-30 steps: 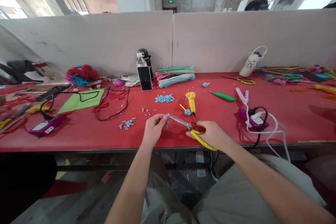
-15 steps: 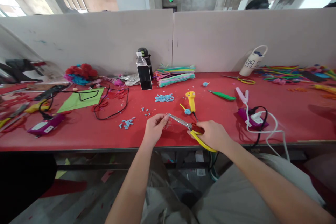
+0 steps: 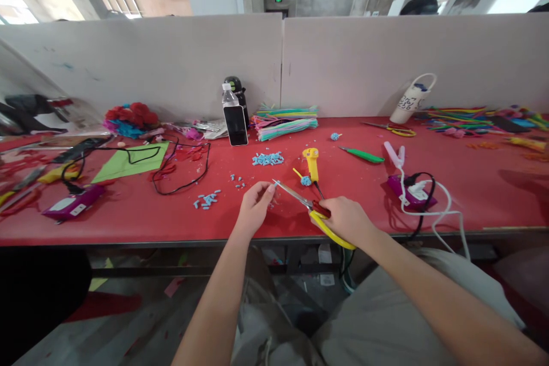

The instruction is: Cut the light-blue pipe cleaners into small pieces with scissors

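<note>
My left hand (image 3: 255,206) pinches a small light-blue piece (image 3: 277,183) between thumb and fingertips, above the red table. My right hand (image 3: 345,218) is wrapped round the handles of yellow-handled scissors (image 3: 295,193), whose blade tips point left and lie right beside the blue piece. Beyond my hands lies a pile of short blue pieces (image 3: 268,159), with a smaller group (image 3: 206,200) to the left. A yellow glue gun (image 3: 312,164) stands behind the scissors, and a blue fuzzy ball (image 3: 306,180) sits next to it.
A phone (image 3: 235,125) leans on bottles at the back, beside bundled pipe cleaners (image 3: 287,126). Green-handled tweezers (image 3: 364,155) and a purple power strip (image 3: 409,191) with cables are at the right. Another power strip (image 3: 74,203) and green paper (image 3: 131,161) are at the left.
The blue piece now shows more clearly at my left fingertips, and the scissor blades look slightly more apart. Both hands have stayed in nearly the same place.
</note>
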### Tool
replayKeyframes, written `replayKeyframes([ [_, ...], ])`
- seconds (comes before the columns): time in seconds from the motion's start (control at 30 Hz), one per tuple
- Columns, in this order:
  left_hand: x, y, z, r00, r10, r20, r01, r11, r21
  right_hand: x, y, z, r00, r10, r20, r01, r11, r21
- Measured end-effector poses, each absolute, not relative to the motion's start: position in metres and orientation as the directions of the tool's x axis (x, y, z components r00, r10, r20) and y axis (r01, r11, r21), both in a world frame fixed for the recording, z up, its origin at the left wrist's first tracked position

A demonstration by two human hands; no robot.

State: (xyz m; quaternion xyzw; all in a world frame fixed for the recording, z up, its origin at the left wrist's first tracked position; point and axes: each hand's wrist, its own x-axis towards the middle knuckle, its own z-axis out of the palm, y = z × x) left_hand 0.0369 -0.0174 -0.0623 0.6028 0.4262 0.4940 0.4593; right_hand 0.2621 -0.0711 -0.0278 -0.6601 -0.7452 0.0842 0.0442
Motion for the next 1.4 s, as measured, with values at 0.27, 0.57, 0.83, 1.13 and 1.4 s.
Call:
replayKeyframes([
  [0.27,0.038,-0.016,-0.060,0.183,0.955,0.233,0.073,-0.250,0.966,0.261,-0.073,-0.028,-0.111,0.993,-0.044,0.977,0.101,-0.190],
  [0.57,0.051,-0.002,-0.047,0.246,0.924,0.293,0.072,-0.319,0.945,0.265,-0.075,-0.026,-0.059,0.998,-0.019,0.980,0.054,-0.189],
  [0.83,0.060,0.007,-0.043,0.247,0.926,0.284,0.082,-0.312,0.946,0.272,-0.067,-0.026,0.012,1.000,0.015,0.980,-0.009,-0.200],
  [1.13,0.023,-0.017,-0.057,0.218,0.945,0.246,0.323,-0.307,0.895,0.280,-0.065,-0.038,-0.029,0.998,0.056,0.939,0.046,-0.340],
  [1.4,0.014,-0.024,-0.060,0.203,0.953,0.225,0.398,-0.290,0.870,0.277,-0.065,-0.045,-0.163,0.982,0.091,0.877,0.186,-0.442],
])
